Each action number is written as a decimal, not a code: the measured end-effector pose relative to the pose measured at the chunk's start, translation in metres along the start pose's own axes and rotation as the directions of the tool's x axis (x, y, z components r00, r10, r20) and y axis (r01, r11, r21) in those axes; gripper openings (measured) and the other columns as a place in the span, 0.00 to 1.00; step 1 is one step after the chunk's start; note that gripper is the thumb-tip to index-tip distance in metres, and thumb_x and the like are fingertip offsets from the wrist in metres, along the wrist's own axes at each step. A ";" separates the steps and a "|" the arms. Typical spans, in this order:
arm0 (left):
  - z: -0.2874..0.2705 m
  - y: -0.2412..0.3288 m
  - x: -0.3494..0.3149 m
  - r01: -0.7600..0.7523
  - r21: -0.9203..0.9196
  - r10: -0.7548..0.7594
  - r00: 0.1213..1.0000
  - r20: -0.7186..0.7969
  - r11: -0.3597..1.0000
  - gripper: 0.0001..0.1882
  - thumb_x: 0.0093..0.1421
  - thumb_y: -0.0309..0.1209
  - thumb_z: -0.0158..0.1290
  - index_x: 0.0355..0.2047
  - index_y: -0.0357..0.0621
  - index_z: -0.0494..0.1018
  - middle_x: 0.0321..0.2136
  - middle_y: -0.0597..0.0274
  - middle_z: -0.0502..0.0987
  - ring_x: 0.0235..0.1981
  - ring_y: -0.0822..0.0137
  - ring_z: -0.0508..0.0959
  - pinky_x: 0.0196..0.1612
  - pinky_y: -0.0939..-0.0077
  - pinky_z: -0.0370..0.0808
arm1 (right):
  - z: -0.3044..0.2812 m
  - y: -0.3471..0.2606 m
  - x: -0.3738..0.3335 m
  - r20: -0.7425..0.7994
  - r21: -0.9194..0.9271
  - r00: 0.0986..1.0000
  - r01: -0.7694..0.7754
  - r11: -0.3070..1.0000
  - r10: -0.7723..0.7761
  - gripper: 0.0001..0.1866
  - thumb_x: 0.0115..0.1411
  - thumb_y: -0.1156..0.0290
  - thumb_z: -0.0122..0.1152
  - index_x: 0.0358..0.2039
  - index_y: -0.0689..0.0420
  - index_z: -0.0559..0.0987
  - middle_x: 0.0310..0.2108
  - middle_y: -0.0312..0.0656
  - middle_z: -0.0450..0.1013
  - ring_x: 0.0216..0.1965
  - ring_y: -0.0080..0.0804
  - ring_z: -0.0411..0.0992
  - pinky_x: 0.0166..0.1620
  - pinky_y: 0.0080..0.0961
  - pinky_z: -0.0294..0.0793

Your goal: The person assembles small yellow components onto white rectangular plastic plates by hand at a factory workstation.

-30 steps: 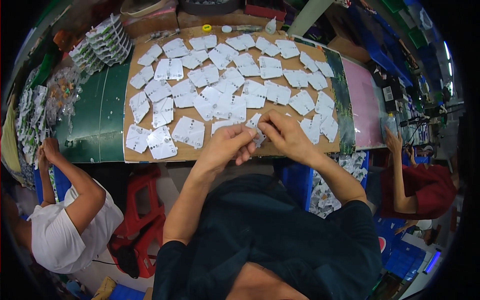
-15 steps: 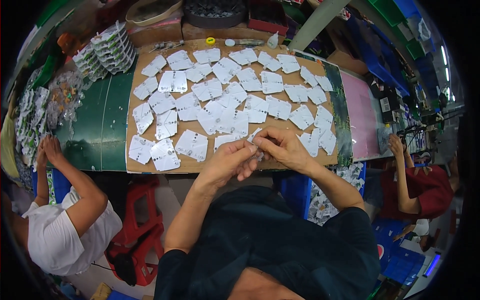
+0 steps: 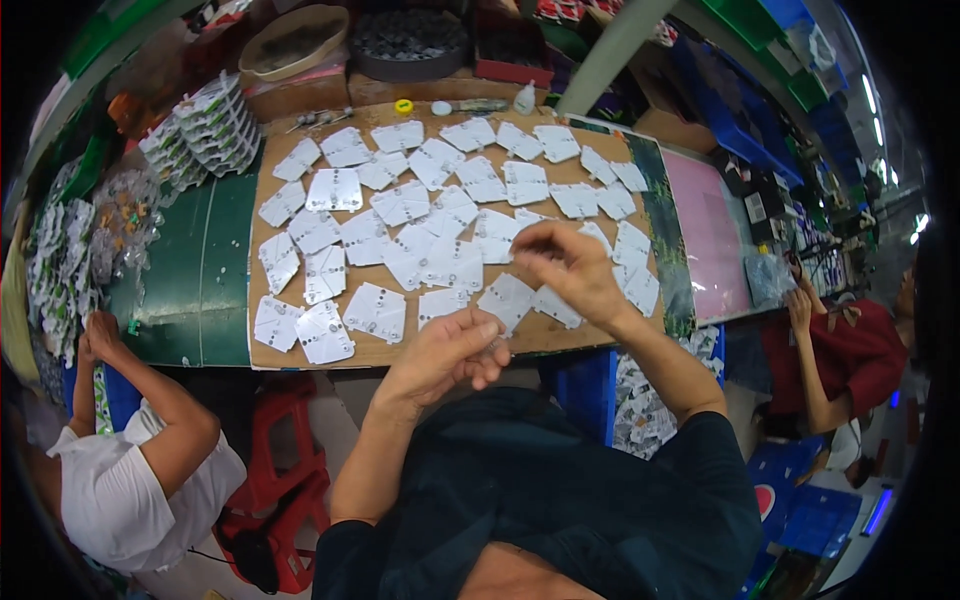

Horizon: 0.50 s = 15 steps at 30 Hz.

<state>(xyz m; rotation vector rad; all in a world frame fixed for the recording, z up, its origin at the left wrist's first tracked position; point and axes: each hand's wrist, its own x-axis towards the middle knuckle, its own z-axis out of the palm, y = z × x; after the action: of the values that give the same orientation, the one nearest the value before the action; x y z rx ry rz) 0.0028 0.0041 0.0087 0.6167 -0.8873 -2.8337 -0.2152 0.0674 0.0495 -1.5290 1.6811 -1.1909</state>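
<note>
1. Finding many flat white panels (image 3: 506, 300) across a cardboard sheet (image 3: 600, 138), some overlapping, most bearing small dark or clear spots. Reading this sheet as the dial, with twelve at the far edge.

2. Placing the right hand (image 3: 570, 265) at four o'clock, above the white panels, with thumb and fingertips bent close together; cannot tell whether holding anything.

3. Placing the left hand (image 3: 455, 350) at six o'clock, by the near edge, loosely curled with thumb against forefinger. Noting a pale glint by the fingertips; too small to tell whether gripped.

4. Judging likely trouble: possible shifting of overlapped white panels through a brush of the right fingertips or wrist; possible loss of any small piece over the near edge through a loosened left-hand curl.

5. Looking outward along the surface: a yellow ring (image 3: 403, 106) near twelve, a small white bottle (image 3: 525, 97) near one, a pink surface (image 3: 705, 235) at three, a green tabletop (image 3: 190, 275) at nine, stacked white-and-green parts (image 3: 210, 130) at ten.

6. Looking into the room: a dark round tub (image 3: 410, 45) beyond twelve, a person in red (image 3: 850, 355) towards four, a filled blue bin (image 3: 580, 390) at five, red stools (image 3: 283, 430) at seven, a person in white (image 3: 145, 460) at eight.
</note>
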 end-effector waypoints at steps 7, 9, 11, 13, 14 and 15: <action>-0.004 -0.011 -0.005 -0.061 -0.018 0.063 0.993 0.102 0.998 0.10 0.67 0.33 0.51 0.42 0.38 0.70 0.33 0.60 0.77 0.30 0.74 0.77 0.31 0.85 0.75 | -0.023 0.051 0.150 -0.150 -0.113 0.988 -0.051 0.992 0.034 0.12 0.60 0.67 0.63 0.39 0.63 0.80 0.29 0.35 0.77 0.30 0.18 0.73 0.31 0.17 0.71; -0.006 -0.016 -0.010 -0.065 0.001 0.064 0.994 0.084 0.998 0.11 0.68 0.33 0.49 0.43 0.38 0.70 0.33 0.63 0.76 0.29 0.76 0.75 0.29 0.87 0.72 | -0.017 0.072 0.191 -0.141 -0.360 0.985 0.042 0.932 -0.099 0.12 0.59 0.68 0.62 0.39 0.63 0.80 0.30 0.40 0.78 0.30 0.25 0.75 0.34 0.23 0.73; -0.010 -0.020 -0.013 -0.028 -0.010 0.028 0.997 0.074 1.000 0.10 0.69 0.33 0.48 0.44 0.39 0.70 0.30 0.64 0.75 0.26 0.78 0.74 0.26 0.88 0.70 | -0.008 0.078 0.221 -0.101 -0.446 0.987 0.064 0.893 -0.122 0.11 0.58 0.70 0.60 0.38 0.62 0.81 0.32 0.44 0.78 0.33 0.33 0.76 0.38 0.28 0.74; -0.012 -0.021 -0.017 -0.039 0.008 0.039 0.997 0.063 0.999 0.11 0.69 0.33 0.47 0.45 0.38 0.70 0.29 0.65 0.75 0.25 0.79 0.73 0.24 0.89 0.69 | -0.002 0.089 0.244 -0.062 -0.530 0.989 0.084 0.844 -0.137 0.10 0.57 0.72 0.59 0.37 0.61 0.81 0.34 0.49 0.78 0.36 0.41 0.77 0.42 0.33 0.75; -0.013 -0.019 -0.020 -0.015 0.022 0.014 0.997 0.072 1.000 0.12 0.69 0.34 0.47 0.45 0.38 0.70 0.28 0.65 0.74 0.24 0.79 0.73 0.24 0.89 0.69 | 0.000 0.097 0.254 -0.028 -0.616 0.987 0.107 0.781 -0.157 0.10 0.57 0.72 0.59 0.37 0.61 0.81 0.36 0.49 0.78 0.38 0.43 0.76 0.44 0.36 0.75; -0.014 -0.018 -0.023 0.008 0.033 -0.010 0.997 0.076 0.999 0.12 0.69 0.34 0.47 0.46 0.37 0.70 0.28 0.65 0.74 0.24 0.80 0.72 0.24 0.88 0.68 | 0.005 0.100 0.260 0.012 -0.691 0.985 0.133 0.710 -0.173 0.09 0.57 0.72 0.59 0.37 0.61 0.81 0.38 0.50 0.77 0.40 0.46 0.76 0.45 0.38 0.74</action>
<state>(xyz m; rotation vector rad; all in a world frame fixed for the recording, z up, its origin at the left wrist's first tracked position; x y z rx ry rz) 0.0301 0.0171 -0.0040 0.5213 -0.9471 -2.8736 -0.3054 -0.1913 -0.0013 -2.1213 2.2240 -0.6819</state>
